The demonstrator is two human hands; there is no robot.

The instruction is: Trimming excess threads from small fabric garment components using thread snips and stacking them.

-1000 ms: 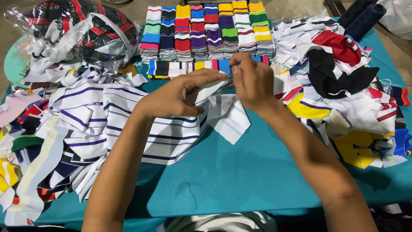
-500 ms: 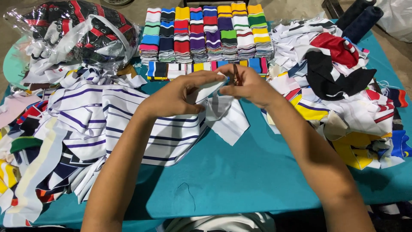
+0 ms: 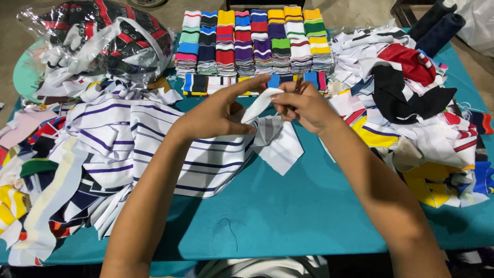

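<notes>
My left hand point(image 3: 218, 112) and my right hand point(image 3: 303, 105) meet above the middle of a teal table point(image 3: 309, 211). Between them they pinch a small white fabric piece point(image 3: 259, 104), the left with thumb and fingers on its lower end, the right gripping its upper end. The right hand also holds a thin dark tool point(image 3: 297, 85), partly hidden by the fingers. Under the hands lies a white collar piece point(image 3: 280, 146) on the edge of a pile of white fabric with purple stripes point(image 3: 128, 139).
Neat stacks of coloured striped knit bands point(image 3: 252, 44) line the far edge. A plastic bag of dark patterned cloth point(image 3: 98, 36) sits far left. Mixed scraps in white, red, black and yellow point(image 3: 411, 98) heap on the right. More striped cuttings point(image 3: 31, 195) spill over the left edge.
Both hands have shifted slightly left and toward me, and the white piece is now drawn out between them; the left fingers have spread open over it.
</notes>
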